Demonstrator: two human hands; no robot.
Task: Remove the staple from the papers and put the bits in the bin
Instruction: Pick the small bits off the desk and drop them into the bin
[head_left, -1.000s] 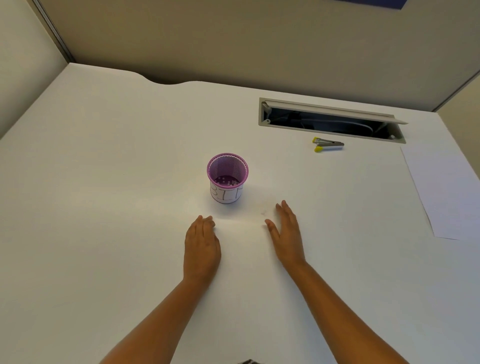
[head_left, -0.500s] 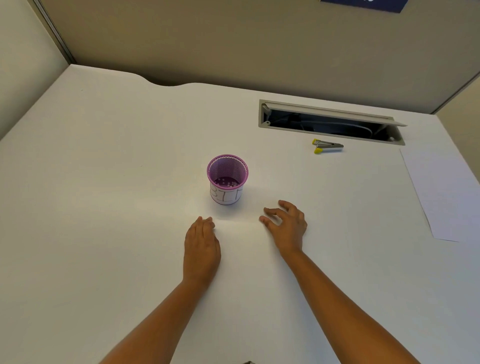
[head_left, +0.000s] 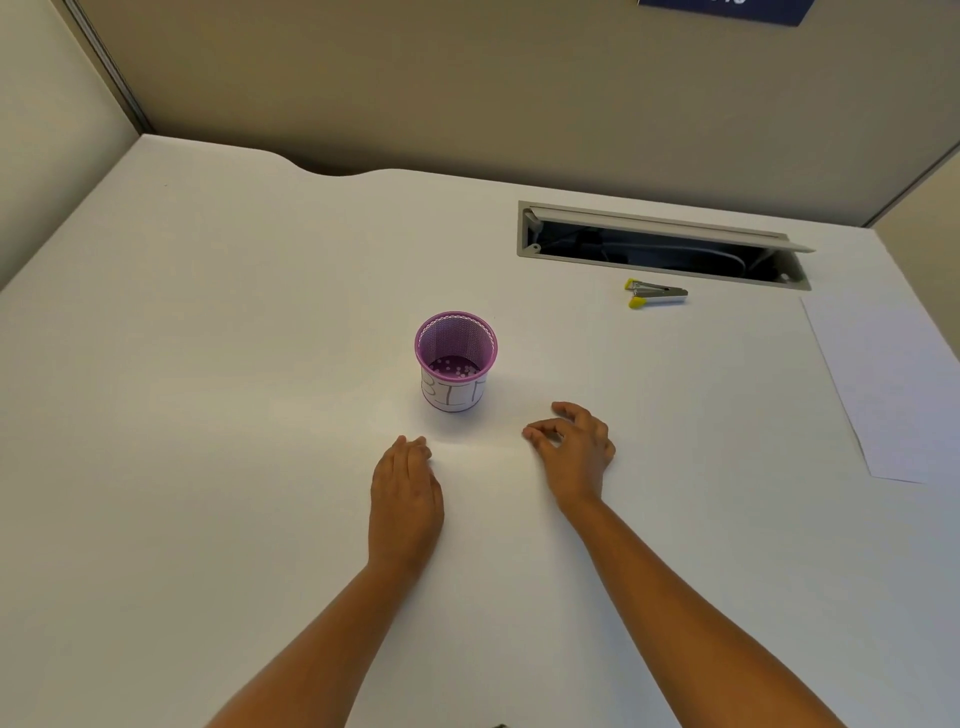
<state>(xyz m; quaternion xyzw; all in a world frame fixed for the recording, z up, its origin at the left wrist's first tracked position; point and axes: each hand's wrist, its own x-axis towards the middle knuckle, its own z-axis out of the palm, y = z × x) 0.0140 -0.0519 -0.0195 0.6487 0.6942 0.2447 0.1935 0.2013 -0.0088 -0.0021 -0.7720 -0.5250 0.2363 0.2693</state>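
- The broad white desk (head_left: 208, 415) carries everything.
- White sheets of paper (head_left: 893, 395) lie flat at its right edge, well apart from both hands.
- The left hand (head_left: 405, 499) rests palm-down, fingers straight, holding nothing.
- The right hand (head_left: 576, 452) has thumb and forefinger pinched at the desktop; what they hold is too small to tell.
- The purple mesh bin (head_left: 455, 358) with a white label stands upright just beyond the hands.
- The yellow-tipped metal staple remover (head_left: 655, 294) lies near the cable slot (head_left: 660, 244).

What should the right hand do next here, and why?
Probably lift toward the purple bin just ahead and to its left. The right hand has thumb and forefinger pinched together on the desk, though any staple bit is too small to see. The left hand lies flat.
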